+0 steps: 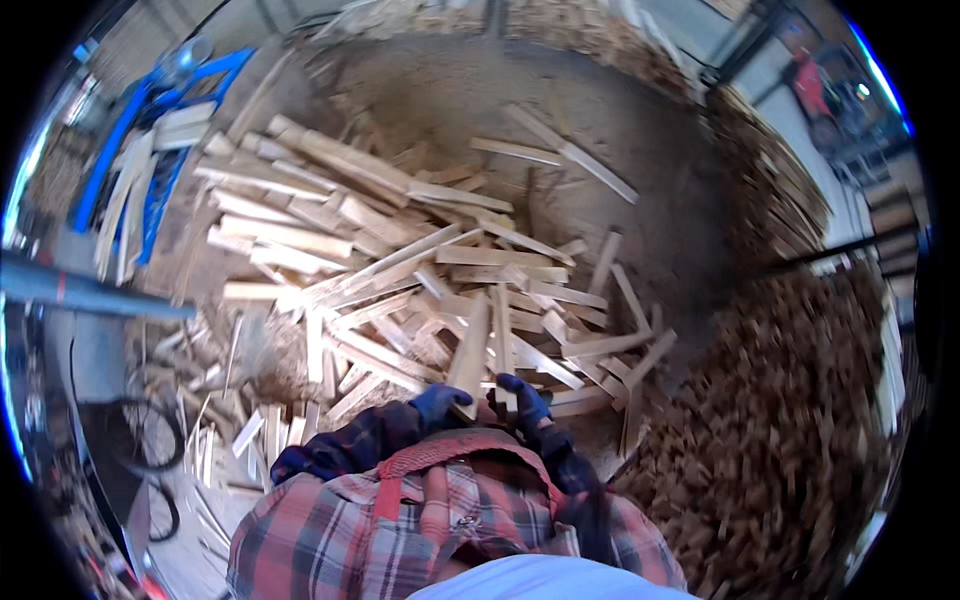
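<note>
My left hand (436,402), in a blue glove, is closed on the near end of a flat wooden board (471,346) that points away from me. Close beside it, my right hand (527,402), also gloved in blue, grips the near end of a narrower wooden slat (502,333). Both pieces stick out forward over a large heap of loose wooden slats (380,235), and their far ends overlap it. The two hands are held just in front of my body, a small gap apart. Part of the right fingers is hidden by the slat.
A dense stack of brown wood pieces (760,430) rises at the right. A blue metal frame (110,160) holding boards stands at the far left, with a grey-blue bar (95,292) nearer. Two loose slats (600,172) lie on the brown floor (420,85) beyond the heap.
</note>
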